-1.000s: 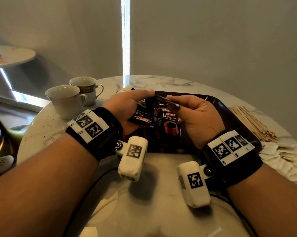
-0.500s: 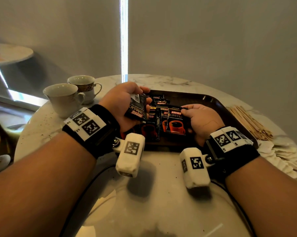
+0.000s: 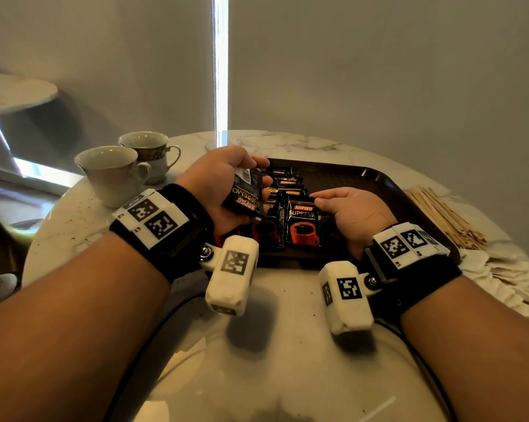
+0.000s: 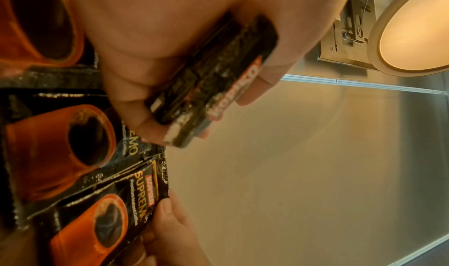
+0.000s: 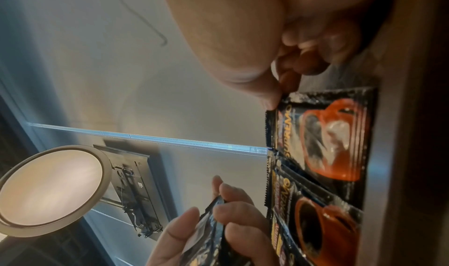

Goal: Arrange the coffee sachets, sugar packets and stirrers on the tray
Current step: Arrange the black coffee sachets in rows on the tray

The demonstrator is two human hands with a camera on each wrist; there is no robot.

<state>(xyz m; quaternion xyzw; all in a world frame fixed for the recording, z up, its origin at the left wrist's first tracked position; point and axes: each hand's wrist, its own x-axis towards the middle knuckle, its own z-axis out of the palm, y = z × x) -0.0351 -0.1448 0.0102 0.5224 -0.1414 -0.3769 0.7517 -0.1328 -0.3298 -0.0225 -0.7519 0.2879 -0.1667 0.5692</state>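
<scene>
A dark brown tray [image 3: 388, 190] lies on the round marble table [image 3: 257, 345]. Several black coffee sachets [image 3: 287, 184] with red cups overlap in a row along its left part. My left hand [image 3: 226, 184] hovers over the tray's left edge and grips a small stack of sachets [image 3: 246, 194] [image 4: 213, 82] [image 5: 209, 230]. My right hand [image 3: 345, 205] pinches the top right corner of the nearest sachet [image 3: 302, 223] [image 5: 323, 139] [image 4: 104, 218], which lies flat on the tray. Wooden stirrers [image 3: 442, 217] and pale sugar packets [image 3: 512, 275] lie on the table right of the tray.
Two white teacups [image 3: 114, 172] [image 3: 150, 150] stand at the table's back left. A second small table [image 3: 16, 92] is at far left. Black cables [image 3: 153, 339] run across the near part of the table. A wall closes off the far side.
Both hands came down from in front of me to the tray. The right hand took one sachet from the left hand's stack and laid it at the near end of the row.
</scene>
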